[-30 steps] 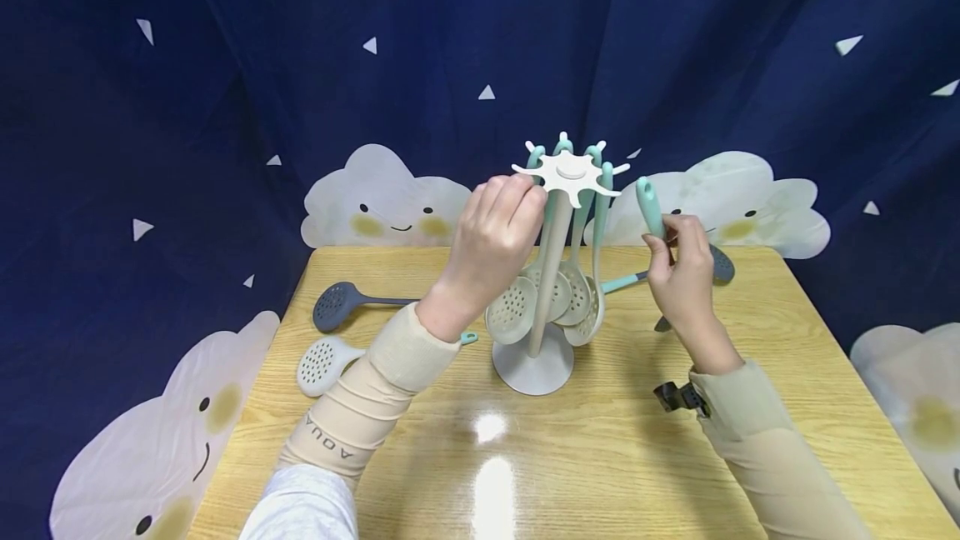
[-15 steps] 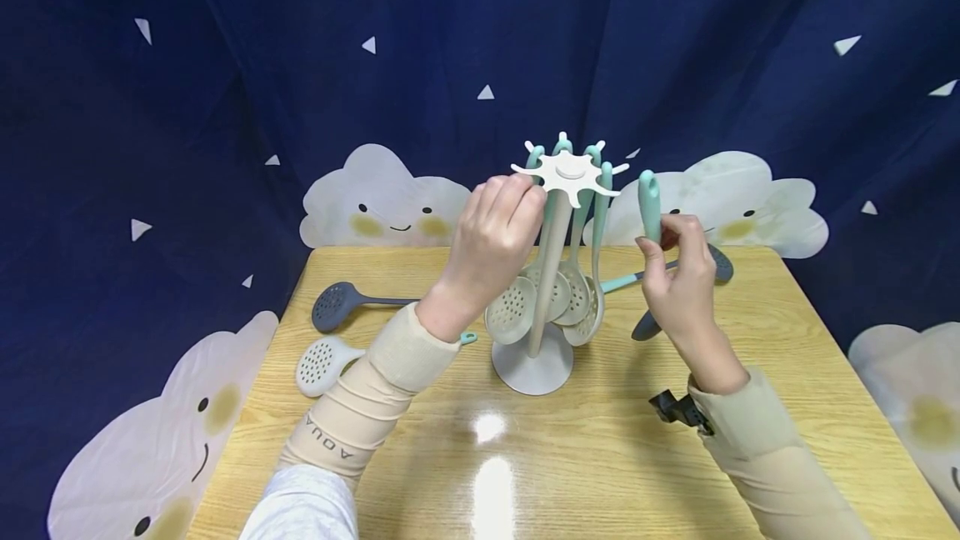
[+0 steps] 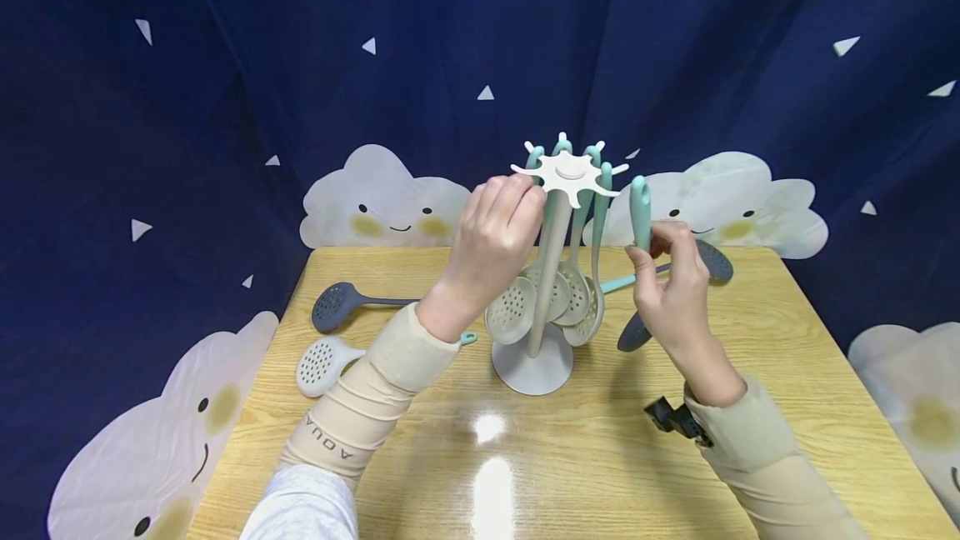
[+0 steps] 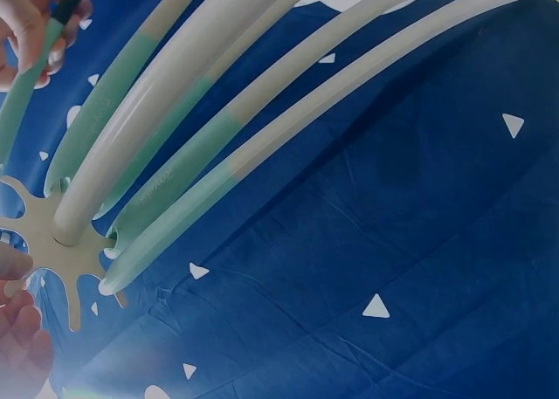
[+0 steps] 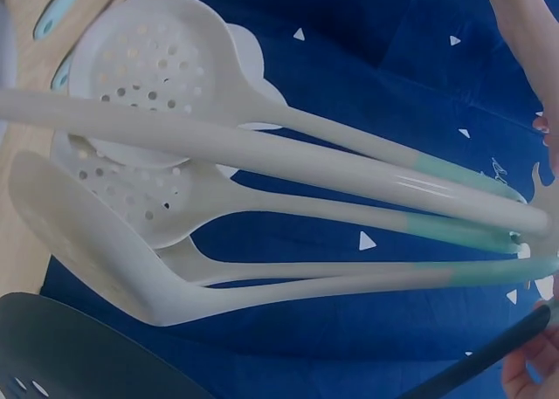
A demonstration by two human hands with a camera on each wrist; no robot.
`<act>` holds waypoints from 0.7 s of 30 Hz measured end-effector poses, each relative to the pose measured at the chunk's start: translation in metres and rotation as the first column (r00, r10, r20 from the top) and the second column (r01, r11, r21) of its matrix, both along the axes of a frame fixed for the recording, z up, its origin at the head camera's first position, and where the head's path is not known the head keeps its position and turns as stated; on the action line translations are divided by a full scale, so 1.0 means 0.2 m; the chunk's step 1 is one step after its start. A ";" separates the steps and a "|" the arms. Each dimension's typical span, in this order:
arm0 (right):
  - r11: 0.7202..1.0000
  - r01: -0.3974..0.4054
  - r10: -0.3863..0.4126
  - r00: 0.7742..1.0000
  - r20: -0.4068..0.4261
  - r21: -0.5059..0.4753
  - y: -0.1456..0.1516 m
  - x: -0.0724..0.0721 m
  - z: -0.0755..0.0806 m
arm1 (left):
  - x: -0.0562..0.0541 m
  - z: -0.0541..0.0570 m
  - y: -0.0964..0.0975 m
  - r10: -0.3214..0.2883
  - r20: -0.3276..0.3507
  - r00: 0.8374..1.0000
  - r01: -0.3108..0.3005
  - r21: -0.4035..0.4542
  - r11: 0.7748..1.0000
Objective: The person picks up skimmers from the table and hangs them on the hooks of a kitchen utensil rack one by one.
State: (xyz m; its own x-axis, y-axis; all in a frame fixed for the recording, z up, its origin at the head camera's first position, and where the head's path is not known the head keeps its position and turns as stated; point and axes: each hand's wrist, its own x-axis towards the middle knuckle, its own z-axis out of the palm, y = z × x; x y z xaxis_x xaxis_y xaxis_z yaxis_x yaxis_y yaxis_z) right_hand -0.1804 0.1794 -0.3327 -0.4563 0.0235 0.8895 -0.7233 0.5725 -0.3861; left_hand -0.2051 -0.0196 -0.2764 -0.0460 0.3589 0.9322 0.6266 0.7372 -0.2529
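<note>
My left hand (image 3: 495,227) grips a left prong of the white utensil stand (image 3: 555,273) at its top. In the left wrist view, its fingers (image 4: 22,338) close on the prong. Several pale skimmers (image 3: 512,311) with mint handles hang from the prongs at the back and right. To the right of the stand, my right hand (image 3: 675,290) pinches a dark skimmer by its mint handle (image 3: 640,211), hole end up. Its dark head (image 3: 633,333) hangs below the hand; the right wrist view shows that head (image 5: 87,355) beside the pale ones, partly out of frame.
On the wooden table (image 3: 600,457), a dark skimmer (image 3: 335,307) and a white skimmer (image 3: 321,367) lie at the left, partly behind my left arm. Another dark skimmer (image 3: 716,261) lies at the back right. A blue curtain (image 3: 450,40) with clouds hangs behind.
My right hand has moved a little left and closer to the stand, and the dark skimmer's head has swung into view below it. The left hand has stayed on the stand.
</note>
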 end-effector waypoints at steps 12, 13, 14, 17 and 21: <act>1.000 -0.028 0.028 0.999 0.016 0.007 -0.02 0.01 -0.01 | 0.00 0.00 0.00 0.004 -0.002 1.000 -0.004 0.000 1.000; 1.000 -0.029 0.029 0.999 0.019 0.009 -0.03 0.01 -0.01 | 0.00 0.00 0.00 0.004 -0.001 1.000 -0.004 0.000 1.000; 0.999 -0.030 0.030 0.999 0.021 0.012 -0.03 0.01 -0.01 | 0.00 0.00 0.00 0.005 -0.001 1.000 -0.005 -0.001 1.000; 0.999 -0.036 0.035 0.999 0.027 0.018 -0.03 0.00 -0.02 | 0.00 0.00 0.00 0.003 0.002 1.000 -0.003 -0.001 1.000; 0.999 -0.035 0.034 0.999 0.040 0.021 -0.03 0.00 -0.03 | 0.00 0.00 0.00 0.003 0.005 1.000 -0.003 -0.002 1.000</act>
